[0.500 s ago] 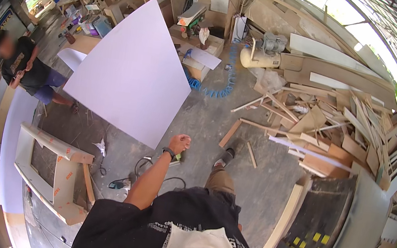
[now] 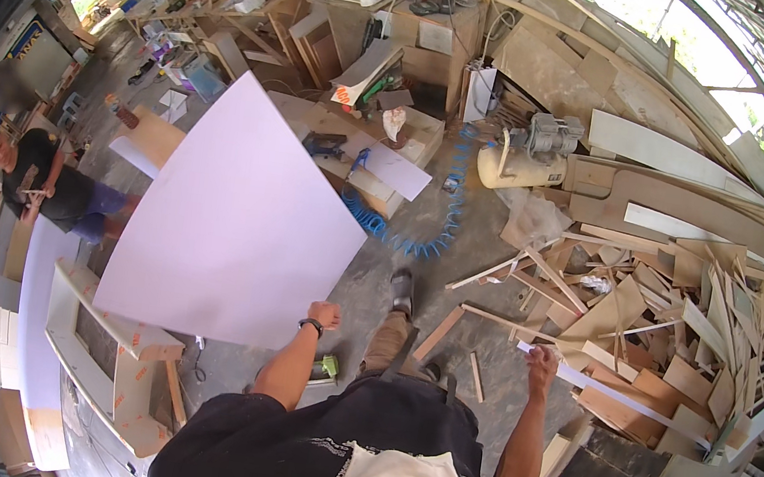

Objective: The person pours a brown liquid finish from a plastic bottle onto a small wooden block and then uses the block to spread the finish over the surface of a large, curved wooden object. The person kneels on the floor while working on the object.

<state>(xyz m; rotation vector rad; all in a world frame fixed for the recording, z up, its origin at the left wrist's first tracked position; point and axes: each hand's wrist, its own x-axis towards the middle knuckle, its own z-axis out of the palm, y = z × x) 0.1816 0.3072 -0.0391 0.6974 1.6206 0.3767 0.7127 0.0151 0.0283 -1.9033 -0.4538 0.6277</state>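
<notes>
My left hand (image 2: 324, 315), with a dark band at its wrist, is closed and nothing shows in it. It is beside the lower right edge of a large white panel (image 2: 234, 229), apparently not touching it. The panel's support is hidden beneath it. Out to the right, my right hand (image 2: 541, 368) has its fingers curled, and no held thing shows. Behind that hand a long white strip (image 2: 640, 405) lies across the scrap wood pile (image 2: 622, 318). A green tool (image 2: 326, 366) lies on the floor below my left hand.
A co-worker (image 2: 52, 181) stands left of the panel. A curved white frame (image 2: 127, 379) stands at lower left. Ahead are a coiled blue hose (image 2: 415, 243), an air compressor (image 2: 522, 165) and a cluttered low bench (image 2: 415, 137). Loose sticks (image 2: 437, 333) lie on the floor near my feet.
My right hand has come into view at the right. I have stepped forward, with a foot now farther ahead. The bench and compressor appear lower and nearer. My left hand stays closed.
</notes>
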